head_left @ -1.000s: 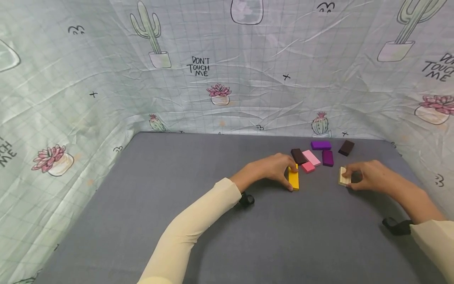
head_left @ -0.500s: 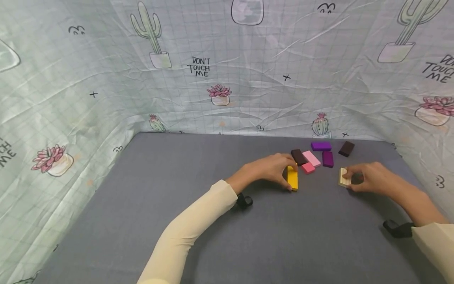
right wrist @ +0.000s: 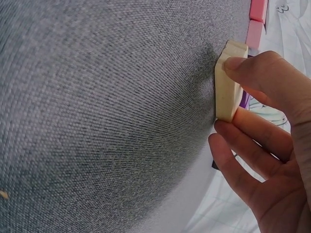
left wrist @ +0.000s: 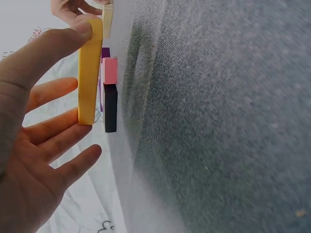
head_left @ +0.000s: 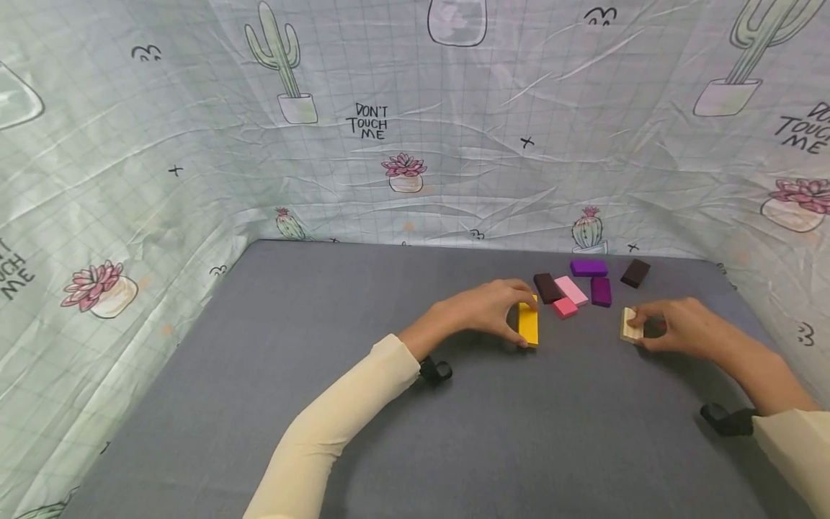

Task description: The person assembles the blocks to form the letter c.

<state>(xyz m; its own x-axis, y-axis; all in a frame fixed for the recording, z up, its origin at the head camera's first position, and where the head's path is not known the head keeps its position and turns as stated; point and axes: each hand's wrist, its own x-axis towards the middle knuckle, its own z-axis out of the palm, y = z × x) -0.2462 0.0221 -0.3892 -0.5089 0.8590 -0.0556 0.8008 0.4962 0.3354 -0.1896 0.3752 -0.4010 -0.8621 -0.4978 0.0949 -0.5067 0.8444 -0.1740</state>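
Yellow block (head_left: 529, 329), pinched by left hand (head_left: 486, 308), has been parted further from coral block (head_left: 565, 308); cream block (head_left: 627, 331) is gripped by right hand (head_left: 686, 326).

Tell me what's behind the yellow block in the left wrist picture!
Past the yellow block peek a pink block, a dark block, a purple block and the cream block. Whatever sits straight behind it is covered, so I can't tell.

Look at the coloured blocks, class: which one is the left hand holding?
The yellow block, pinched by the left hand. It is the only yellow one; the right hand holds the cream block.
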